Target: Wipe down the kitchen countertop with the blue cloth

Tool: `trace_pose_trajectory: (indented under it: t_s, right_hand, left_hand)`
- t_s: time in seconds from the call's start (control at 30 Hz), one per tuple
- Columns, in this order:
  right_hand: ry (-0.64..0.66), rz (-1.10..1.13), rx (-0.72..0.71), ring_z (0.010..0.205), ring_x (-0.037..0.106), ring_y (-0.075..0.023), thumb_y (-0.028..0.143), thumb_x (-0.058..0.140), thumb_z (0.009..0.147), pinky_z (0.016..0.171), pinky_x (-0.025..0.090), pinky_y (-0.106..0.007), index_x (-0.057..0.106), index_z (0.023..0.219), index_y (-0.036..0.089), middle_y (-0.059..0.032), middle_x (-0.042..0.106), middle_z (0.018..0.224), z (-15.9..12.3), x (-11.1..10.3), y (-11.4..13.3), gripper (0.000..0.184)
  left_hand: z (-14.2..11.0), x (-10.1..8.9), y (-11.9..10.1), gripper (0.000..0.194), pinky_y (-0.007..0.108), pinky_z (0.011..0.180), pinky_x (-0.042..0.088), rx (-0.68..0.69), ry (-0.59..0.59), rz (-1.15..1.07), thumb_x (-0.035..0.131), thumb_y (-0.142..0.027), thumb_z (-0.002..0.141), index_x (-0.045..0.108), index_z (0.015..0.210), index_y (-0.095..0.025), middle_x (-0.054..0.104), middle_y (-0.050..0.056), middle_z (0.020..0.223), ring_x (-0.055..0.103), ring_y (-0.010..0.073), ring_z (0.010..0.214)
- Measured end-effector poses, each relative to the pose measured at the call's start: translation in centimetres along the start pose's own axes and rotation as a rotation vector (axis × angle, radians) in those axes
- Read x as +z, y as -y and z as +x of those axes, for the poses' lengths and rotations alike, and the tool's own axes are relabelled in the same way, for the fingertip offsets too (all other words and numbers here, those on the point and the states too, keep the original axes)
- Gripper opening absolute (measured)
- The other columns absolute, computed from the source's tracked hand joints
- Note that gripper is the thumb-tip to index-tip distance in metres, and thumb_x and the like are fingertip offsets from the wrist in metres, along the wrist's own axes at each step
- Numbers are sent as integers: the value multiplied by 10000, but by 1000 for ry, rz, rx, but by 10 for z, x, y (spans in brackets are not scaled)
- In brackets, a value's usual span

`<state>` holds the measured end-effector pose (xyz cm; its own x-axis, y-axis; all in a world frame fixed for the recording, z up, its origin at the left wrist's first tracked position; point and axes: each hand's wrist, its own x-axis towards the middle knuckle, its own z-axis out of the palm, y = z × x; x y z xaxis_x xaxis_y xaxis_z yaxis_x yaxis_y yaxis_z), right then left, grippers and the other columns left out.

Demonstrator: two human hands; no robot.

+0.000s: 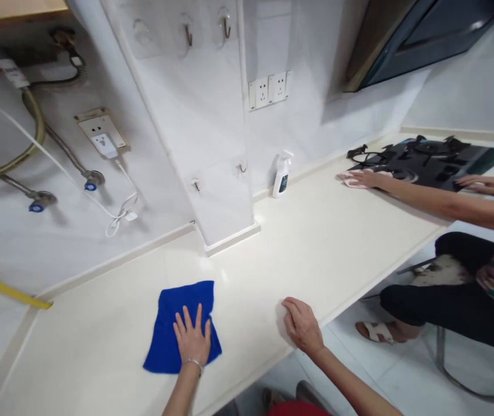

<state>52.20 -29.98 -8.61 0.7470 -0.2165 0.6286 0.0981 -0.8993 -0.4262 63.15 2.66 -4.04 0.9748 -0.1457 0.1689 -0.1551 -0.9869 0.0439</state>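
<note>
cloth (163,338), deep blue, lying mostly flat on a cream worktop (264,271), between its front and back edges, toward the left end. the person's left hand (193,340) presses on it palm down, fingers spread. the right hand (303,326) is at the front edge, well apart from the cloth, fingers bent inward; its palm is hidden, so whether it is fully closed cannot be told. a white spray bottle (282,176) stands upright by the back edge. farther right, a co-worker's hand (367,178) rests on a pink cloth (347,182) beside a black hob (439,164).

the work looks like wiping. to do it well, keep the palm level so pressure spreads evenly, smooth the cloth's rumpled right side (a fold could leave streaks), and make overlapping strokes from back edge to front edge, reaching into corners.
</note>
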Motion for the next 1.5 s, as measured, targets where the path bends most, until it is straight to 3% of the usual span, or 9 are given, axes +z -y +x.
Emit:
trace_pose_trajectory:
  t_s: [0.17,0.3,0.47,0.63,0.77,0.87,1.0,1.13,1.5]
  right_hand:
    - [-25,72,114,1153,582,-227,177,398,929,983,486,-444,589,1240,207,-90,649,1204,-1,-2,0,366]
    - [-100,144,299,1140,580,-226,222,357,966,947,478,-426,586,1190,204,-96,632,1208,0,-3,2,320]
    - [-148,231,394,1000,590,-206,262,346,987,908,466,-398,585,1006,217,-64,634,1031,3,-6,5,244]
    - [-166,171,323,1032,582,-214,232,384,972,890,475,-397,576,1043,219,-71,628,1056,0,-7,4,205]
    - [-71,150,259,914,607,-188,184,396,958,804,500,-351,570,1003,238,-50,649,1007,-2,-6,2,188]
    - [-60,113,247,877,618,-189,174,414,944,783,510,-346,572,1003,242,-49,661,998,-2,-6,1,182]
    - [-54,65,205,890,626,-209,185,434,931,796,505,-364,578,1027,229,-70,673,1032,-4,-7,-2,178]
    - [-38,29,152,879,619,-207,201,448,931,808,483,-364,585,1025,210,-78,679,1038,-8,-8,-6,166]
    - [18,2,56,852,642,-245,290,441,924,763,470,-392,607,972,208,-95,701,984,-13,-3,-16,191]
  left_hand:
    - [-62,7,-42,593,659,1210,255,236,-11,-62,483,-429,937,345,1512,-383,177,73,1687,9,406,1540]
    - [-66,7,-94,657,694,1200,260,381,94,-152,499,-498,924,252,1530,-438,63,46,1701,4,439,1531]
    - [-17,5,-162,624,698,1202,266,560,197,-274,444,-498,950,224,1532,-461,21,17,1704,40,433,1537]
    - [48,16,-216,591,691,1216,231,652,221,-369,433,-515,949,298,1521,-448,121,0,1702,50,415,1546]
    - [93,30,-242,556,680,1226,209,646,203,-369,421,-510,955,352,1503,-448,188,-9,1689,66,388,1552]
    - [114,35,-245,534,635,1244,210,640,188,-363,402,-512,961,381,1491,-449,214,-17,1682,103,351,1554]
    - [118,34,-224,537,576,1256,231,616,175,-359,416,-535,956,387,1485,-448,266,-22,1665,151,305,1552]
    - [109,30,-174,536,556,1261,229,485,150,-306,417,-509,966,363,1496,-445,238,-28,1673,141,287,1555]
    - [70,-8,49,524,559,1238,243,-116,51,-132,351,-469,978,439,1481,-352,332,39,1638,235,305,1529]
